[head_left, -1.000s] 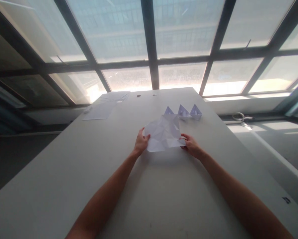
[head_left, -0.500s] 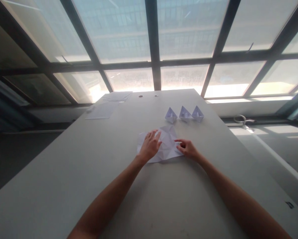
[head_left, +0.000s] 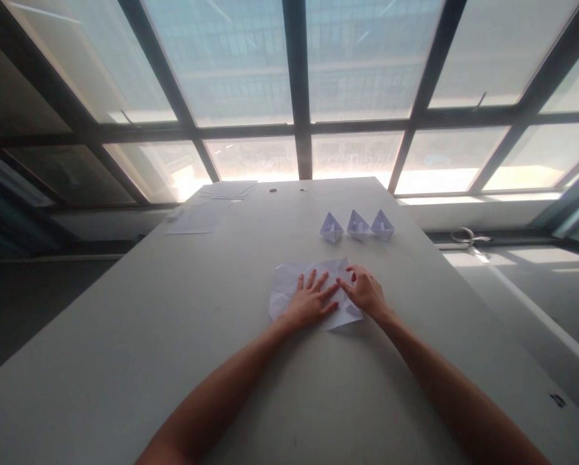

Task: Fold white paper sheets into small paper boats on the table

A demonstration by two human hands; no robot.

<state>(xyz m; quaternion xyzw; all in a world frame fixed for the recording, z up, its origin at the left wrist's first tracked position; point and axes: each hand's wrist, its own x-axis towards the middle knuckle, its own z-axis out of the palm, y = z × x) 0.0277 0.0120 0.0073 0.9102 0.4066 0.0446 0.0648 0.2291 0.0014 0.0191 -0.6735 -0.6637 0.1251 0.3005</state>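
A creased sheet of white paper (head_left: 284, 281) lies on the white table in front of me. My left hand (head_left: 313, 301) rests flat on its middle, fingers spread and pointing away from me. Over the right part of the sheet is my right hand (head_left: 364, 290), its thumb and forefinger apart and the other fingers curled. The tip of its thumb comes close to the left hand's fingers; whether they touch I cannot tell. Beyond the sheet, three folded paper boats (head_left: 331, 228) stand in a row.
Flat white sheets (head_left: 192, 218) lie at the far left of the table (head_left: 212, 349), with more paper (head_left: 228, 189) behind them. Two small round holes sit near the far edge. Past the table is a framed window wall. A coiled pale cable (head_left: 463, 236) lies off to the right.
The paper's raised far corner now lies flatter, and the sheet sits slightly nearer me. My left hand moved right and spread out on the paper's middle. The right hand shifted only a little.
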